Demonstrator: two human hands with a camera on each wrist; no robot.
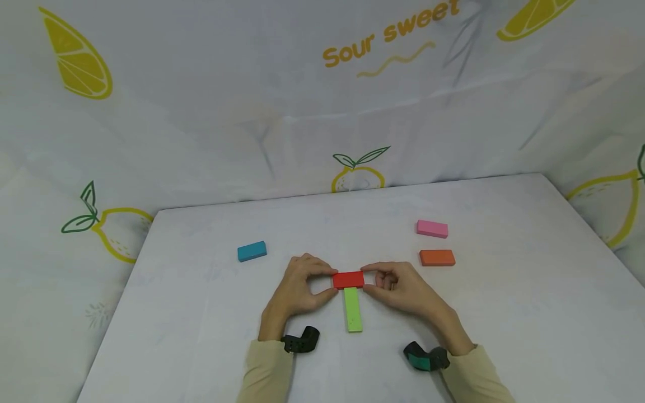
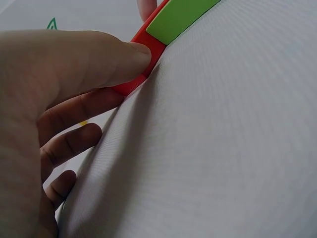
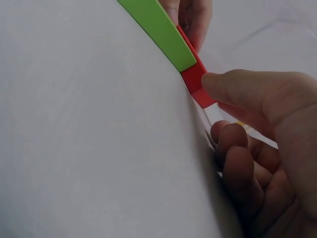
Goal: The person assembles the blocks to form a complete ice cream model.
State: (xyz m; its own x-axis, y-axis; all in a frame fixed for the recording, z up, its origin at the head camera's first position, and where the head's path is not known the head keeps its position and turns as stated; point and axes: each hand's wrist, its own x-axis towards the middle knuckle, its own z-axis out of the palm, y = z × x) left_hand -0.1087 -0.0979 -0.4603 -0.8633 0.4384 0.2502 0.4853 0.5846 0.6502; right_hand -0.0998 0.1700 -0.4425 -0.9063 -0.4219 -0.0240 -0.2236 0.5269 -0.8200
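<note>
A red block point(image 1: 348, 280) lies crosswise at the far end of a green block point(image 1: 353, 310), and the two touch in a T shape on the white table. My left hand point(image 1: 300, 285) pinches the red block's left end between thumb and forefinger. At its right end, my right hand point(image 1: 401, 286) pinches the same block with thumb and forefinger, the other fingers curled in. Both wrist views show a thumb on the near side of the red block point(image 2: 157, 49), beside the green block point(image 3: 163, 37).
A blue block point(image 1: 252, 251) lies to the left, beyond my left hand. On the right are a pink block point(image 1: 431, 228) and, nearer, an orange block point(image 1: 437, 258). A white lemon-print cloth point(image 1: 201, 140) rises behind the table's far edge.
</note>
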